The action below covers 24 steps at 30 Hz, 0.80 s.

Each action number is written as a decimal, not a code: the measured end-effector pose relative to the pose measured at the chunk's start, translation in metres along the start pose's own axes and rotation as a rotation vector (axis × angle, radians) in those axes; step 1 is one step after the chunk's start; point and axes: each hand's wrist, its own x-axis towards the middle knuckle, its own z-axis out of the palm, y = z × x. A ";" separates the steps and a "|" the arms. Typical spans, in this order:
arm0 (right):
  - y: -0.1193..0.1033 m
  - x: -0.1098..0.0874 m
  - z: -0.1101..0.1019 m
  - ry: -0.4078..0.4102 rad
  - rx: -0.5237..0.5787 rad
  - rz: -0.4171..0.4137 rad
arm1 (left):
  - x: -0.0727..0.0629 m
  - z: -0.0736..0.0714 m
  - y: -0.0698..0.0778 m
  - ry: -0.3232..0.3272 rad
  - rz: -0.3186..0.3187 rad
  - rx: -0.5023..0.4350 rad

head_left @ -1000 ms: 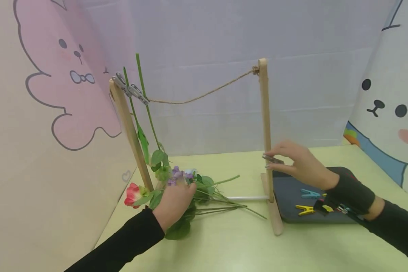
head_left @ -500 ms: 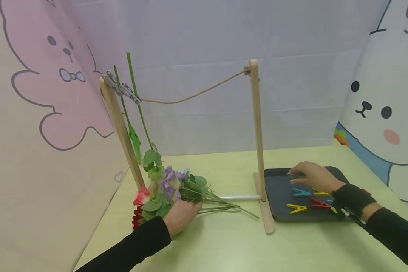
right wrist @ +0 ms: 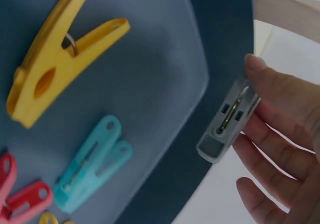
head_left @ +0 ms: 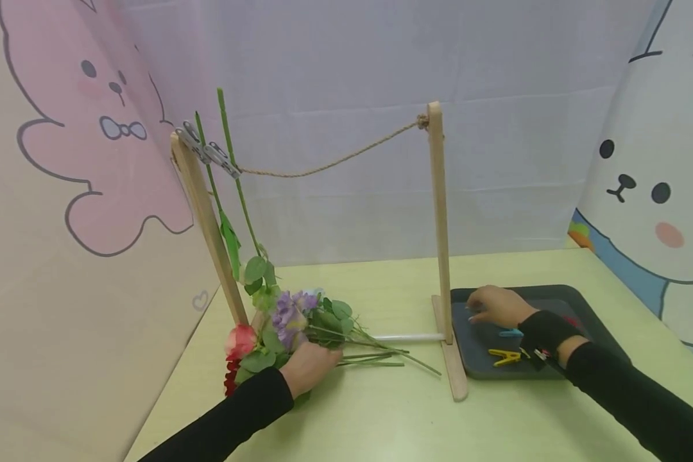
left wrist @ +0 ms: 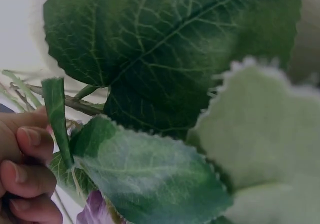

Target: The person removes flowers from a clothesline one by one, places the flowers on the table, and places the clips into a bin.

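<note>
In the head view my left hand (head_left: 310,367) is among the artificial flowers at the stand's left foot, beside a purple flower (head_left: 289,317) and a pink flower (head_left: 241,340). The left wrist view has its curled fingers (left wrist: 32,181) around the stems, partly hidden by a large green leaf (left wrist: 165,39). Over the dark tray (head_left: 473,369), my right hand (head_left: 499,307) pinches a grey clothespin (right wrist: 227,121) between thumb and fingers. A yellow clothespin (right wrist: 55,59) and a teal clothespin (right wrist: 92,164) lie in the tray.
A wooden stand has a left post (head_left: 208,231), a right post (head_left: 439,224) and a sagging rope (head_left: 329,168). Two grey clothespins (head_left: 222,159) near the left end hold upside-down stems (head_left: 245,208). A white rod (head_left: 410,337) joins the posts low down.
My right hand has gone from the right post to above the tray, keeping the grey clothespin. My left hand has shifted slightly right and down, and the pink and purple flowers have moved.
</note>
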 end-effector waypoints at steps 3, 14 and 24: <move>0.000 0.005 0.006 -0.042 0.006 0.016 | -0.002 0.002 0.000 -0.012 -0.009 0.029; 0.002 0.009 0.018 -0.145 0.027 0.033 | -0.002 0.001 -0.002 -0.009 -0.025 -0.009; 0.007 0.011 0.025 -0.159 0.053 0.028 | -0.002 0.000 0.000 -0.051 -0.037 0.036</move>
